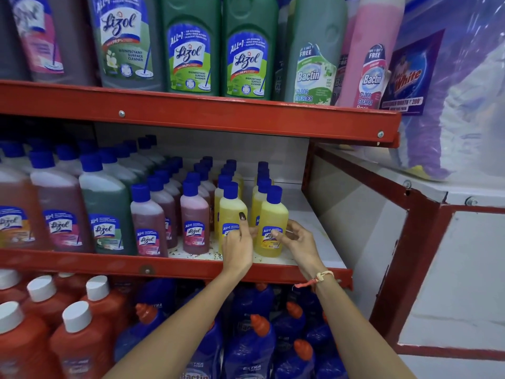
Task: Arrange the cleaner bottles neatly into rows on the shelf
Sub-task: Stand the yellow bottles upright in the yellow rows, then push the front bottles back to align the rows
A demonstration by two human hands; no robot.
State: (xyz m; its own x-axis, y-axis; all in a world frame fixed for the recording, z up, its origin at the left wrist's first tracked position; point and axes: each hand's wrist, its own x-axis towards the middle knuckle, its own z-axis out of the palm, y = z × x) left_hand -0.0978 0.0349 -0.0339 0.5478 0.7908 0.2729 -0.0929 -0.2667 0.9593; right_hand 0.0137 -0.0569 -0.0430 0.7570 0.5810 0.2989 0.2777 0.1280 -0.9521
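Two rows of small yellow cleaner bottles with blue caps run front to back on the middle shelf (191, 265). My left hand (237, 242) wraps the front bottle of the left yellow row (232, 207). My right hand (299, 243) touches the right side of the front bottle of the right yellow row (273, 214), fingers curled at its label. Both bottles stand upright on the white shelf floor, a little apart. To their left stand rows of small pink bottles (194, 220).
Larger pink and green bottles (105, 203) fill the shelf's left side. White shelf floor (308, 222) lies to the right of the yellow rows. The upper red shelf (218, 116) holds big bottles. Orange (79, 343) and blue bottles (254, 343) stand below.
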